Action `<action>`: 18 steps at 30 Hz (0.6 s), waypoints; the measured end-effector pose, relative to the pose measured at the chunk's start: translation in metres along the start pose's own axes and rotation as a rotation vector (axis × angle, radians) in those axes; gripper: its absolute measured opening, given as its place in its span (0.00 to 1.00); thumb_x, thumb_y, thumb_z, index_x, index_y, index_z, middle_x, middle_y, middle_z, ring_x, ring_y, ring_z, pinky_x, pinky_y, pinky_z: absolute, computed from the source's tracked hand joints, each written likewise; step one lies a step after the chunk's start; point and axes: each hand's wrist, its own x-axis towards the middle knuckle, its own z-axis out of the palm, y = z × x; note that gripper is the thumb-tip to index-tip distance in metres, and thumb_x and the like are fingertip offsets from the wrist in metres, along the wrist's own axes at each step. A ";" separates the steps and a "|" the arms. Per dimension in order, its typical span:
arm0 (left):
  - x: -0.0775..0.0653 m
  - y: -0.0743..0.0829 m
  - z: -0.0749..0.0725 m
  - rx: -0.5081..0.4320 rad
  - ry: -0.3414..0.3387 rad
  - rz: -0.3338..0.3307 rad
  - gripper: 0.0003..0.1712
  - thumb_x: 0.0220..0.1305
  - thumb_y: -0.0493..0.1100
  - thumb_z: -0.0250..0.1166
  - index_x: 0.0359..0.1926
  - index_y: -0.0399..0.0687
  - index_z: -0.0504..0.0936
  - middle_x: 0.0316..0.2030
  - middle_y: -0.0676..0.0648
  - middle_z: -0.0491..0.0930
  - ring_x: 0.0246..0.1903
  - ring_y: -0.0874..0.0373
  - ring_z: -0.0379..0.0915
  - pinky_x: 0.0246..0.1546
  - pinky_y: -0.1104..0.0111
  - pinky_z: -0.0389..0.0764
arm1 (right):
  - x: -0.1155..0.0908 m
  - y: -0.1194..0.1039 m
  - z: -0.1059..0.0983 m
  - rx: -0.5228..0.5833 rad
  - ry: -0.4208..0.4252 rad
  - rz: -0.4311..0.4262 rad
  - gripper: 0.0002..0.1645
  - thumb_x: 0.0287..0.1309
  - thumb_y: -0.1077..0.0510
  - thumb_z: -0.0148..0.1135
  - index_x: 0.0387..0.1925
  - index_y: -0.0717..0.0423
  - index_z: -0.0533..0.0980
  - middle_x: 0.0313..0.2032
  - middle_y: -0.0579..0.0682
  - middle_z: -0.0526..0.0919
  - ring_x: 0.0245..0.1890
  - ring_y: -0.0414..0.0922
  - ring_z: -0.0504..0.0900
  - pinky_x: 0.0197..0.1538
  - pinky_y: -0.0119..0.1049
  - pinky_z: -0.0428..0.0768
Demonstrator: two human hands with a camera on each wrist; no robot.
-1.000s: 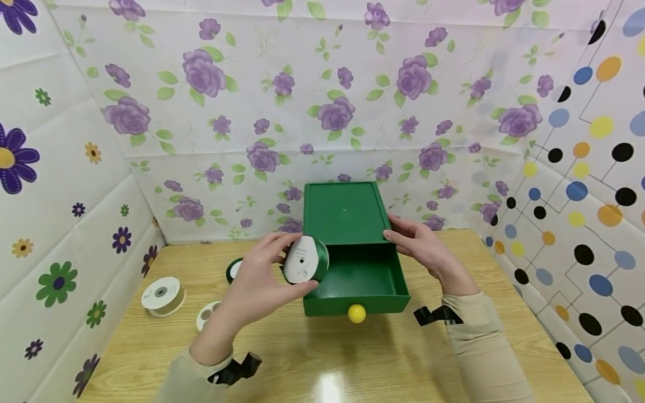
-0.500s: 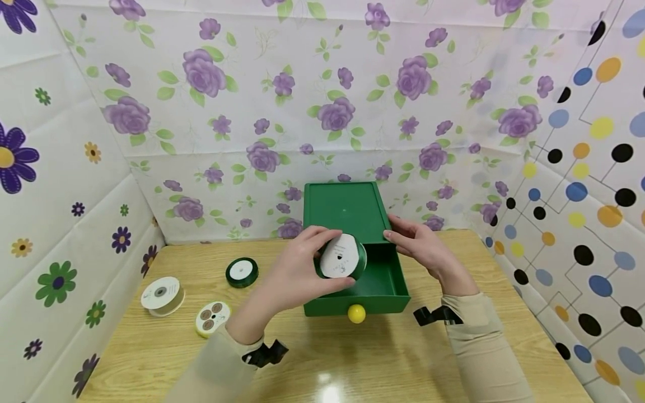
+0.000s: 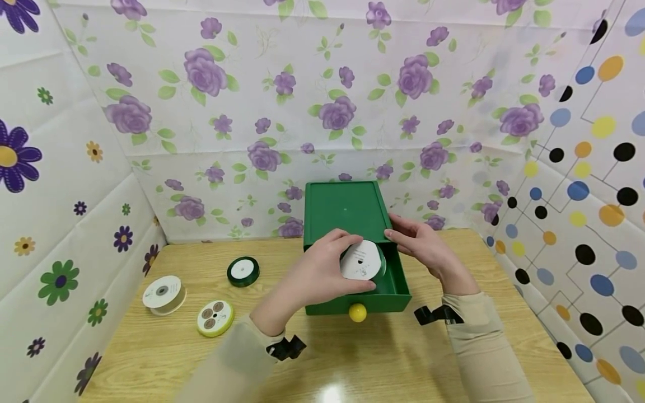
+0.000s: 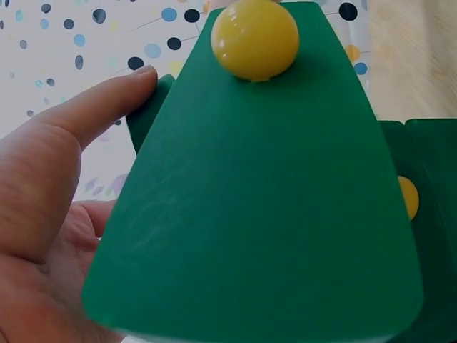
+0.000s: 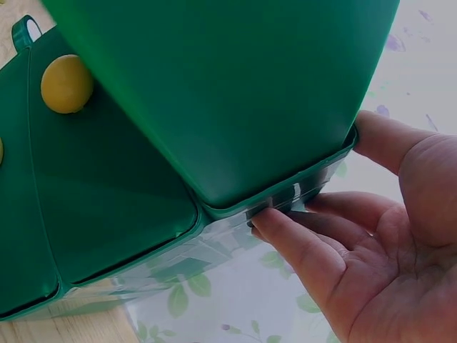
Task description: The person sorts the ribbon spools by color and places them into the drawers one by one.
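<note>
In the head view my left hand pinches a spool of dark green ribbon by its edges, white label facing up. It is over and partly inside the pulled-out drawer of a green drawer cabinet. A yellow ball knob sits on the drawer front. My right hand grips the cabinet's right edge, thumb on top and fingers along the side, also seen in the right wrist view. In the left wrist view the drawer front hides most of the spool.
On the wooden table at left lie a white ribbon spool, a small dark green ribbon spool and a yellow-rimmed spool. The right wrist view shows more drawer fronts below, with a yellow knob. Patterned cloth walls surround the table.
My left hand has carried the green ribbon spool rightward from the drawer's left side and lowered it into the opening. My right hand has stayed on the cabinet edge.
</note>
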 end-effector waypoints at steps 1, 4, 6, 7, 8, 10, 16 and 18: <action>0.001 0.001 0.001 0.005 -0.006 -0.005 0.48 0.57 0.63 0.83 0.73 0.49 0.78 0.60 0.51 0.77 0.49 0.60 0.76 0.46 0.67 0.83 | 0.000 0.000 0.000 0.000 0.000 0.000 0.48 0.78 0.42 0.63 0.86 0.49 0.52 0.83 0.59 0.57 0.80 0.60 0.60 0.76 0.59 0.65; 0.005 0.003 0.006 0.008 -0.030 -0.015 0.48 0.56 0.64 0.82 0.72 0.50 0.78 0.60 0.51 0.78 0.49 0.59 0.76 0.46 0.66 0.83 | 0.000 0.000 0.000 0.000 0.001 -0.001 0.47 0.79 0.42 0.62 0.86 0.49 0.52 0.83 0.60 0.56 0.81 0.61 0.59 0.76 0.60 0.64; 0.007 0.004 0.009 0.009 -0.046 -0.022 0.47 0.57 0.64 0.82 0.72 0.50 0.78 0.60 0.51 0.78 0.49 0.59 0.77 0.45 0.67 0.83 | 0.000 0.000 0.000 0.002 0.000 -0.002 0.47 0.79 0.43 0.62 0.86 0.50 0.52 0.83 0.60 0.56 0.81 0.61 0.58 0.77 0.61 0.64; 0.008 0.004 0.011 0.010 -0.055 -0.024 0.47 0.57 0.65 0.82 0.72 0.50 0.79 0.60 0.51 0.78 0.49 0.59 0.77 0.44 0.67 0.83 | 0.000 0.000 0.000 0.003 -0.001 -0.002 0.47 0.79 0.43 0.62 0.86 0.50 0.52 0.83 0.60 0.55 0.81 0.61 0.58 0.77 0.61 0.64; 0.009 0.004 0.013 0.011 -0.063 -0.024 0.47 0.57 0.65 0.81 0.72 0.50 0.79 0.59 0.51 0.78 0.48 0.59 0.76 0.43 0.68 0.83 | 0.000 0.000 0.000 0.004 -0.003 -0.002 0.47 0.79 0.42 0.62 0.86 0.49 0.52 0.83 0.60 0.55 0.81 0.61 0.58 0.77 0.61 0.63; 0.011 0.003 0.016 0.016 -0.077 -0.022 0.46 0.58 0.65 0.81 0.71 0.50 0.79 0.58 0.50 0.78 0.46 0.60 0.76 0.42 0.69 0.82 | 0.000 0.000 0.000 0.005 -0.006 -0.001 0.48 0.79 0.42 0.62 0.86 0.49 0.52 0.83 0.60 0.55 0.81 0.61 0.58 0.77 0.62 0.63; 0.016 0.001 0.020 0.010 -0.124 -0.026 0.45 0.60 0.67 0.78 0.71 0.48 0.80 0.57 0.49 0.80 0.43 0.61 0.75 0.36 0.70 0.80 | 0.000 0.001 0.000 0.003 -0.005 0.000 0.47 0.79 0.42 0.62 0.86 0.48 0.52 0.83 0.60 0.55 0.81 0.61 0.58 0.77 0.62 0.63; 0.016 0.002 0.019 0.003 -0.147 -0.042 0.45 0.61 0.67 0.77 0.71 0.48 0.80 0.57 0.49 0.80 0.43 0.61 0.74 0.35 0.70 0.80 | 0.000 0.001 0.000 0.002 -0.006 0.000 0.47 0.79 0.42 0.62 0.86 0.48 0.52 0.83 0.60 0.55 0.81 0.61 0.58 0.77 0.61 0.64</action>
